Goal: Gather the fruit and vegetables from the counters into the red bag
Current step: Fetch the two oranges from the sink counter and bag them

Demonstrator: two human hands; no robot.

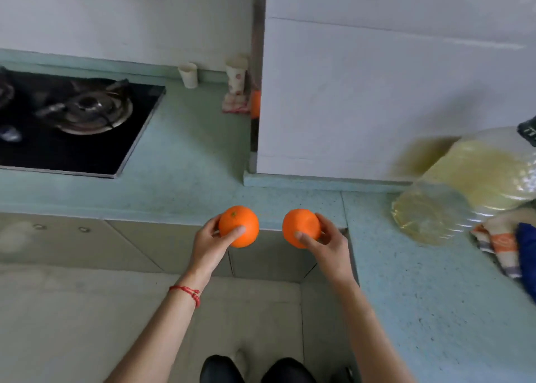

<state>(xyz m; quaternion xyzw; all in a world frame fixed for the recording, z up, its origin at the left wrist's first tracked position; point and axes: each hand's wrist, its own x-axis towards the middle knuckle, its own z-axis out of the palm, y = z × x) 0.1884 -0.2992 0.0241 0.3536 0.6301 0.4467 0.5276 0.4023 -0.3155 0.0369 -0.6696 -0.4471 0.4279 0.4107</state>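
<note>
Two oranges, left one (238,226) w/ green stem dot, right one (301,227) plain orange. Red string bracelet (187,292) at 7 o'clock. Countertop (185,156) pale teal, speckled. Gas hob (72,127) black glass at 10 o'clock. Oil jug (475,185) yellow at 3 o'clock; cloth (499,246) orange/white/grey striped beside it.

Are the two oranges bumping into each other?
Apart. The head view shows the left orange and the right orange with a clear gap of floor and cabinet between them.
</note>
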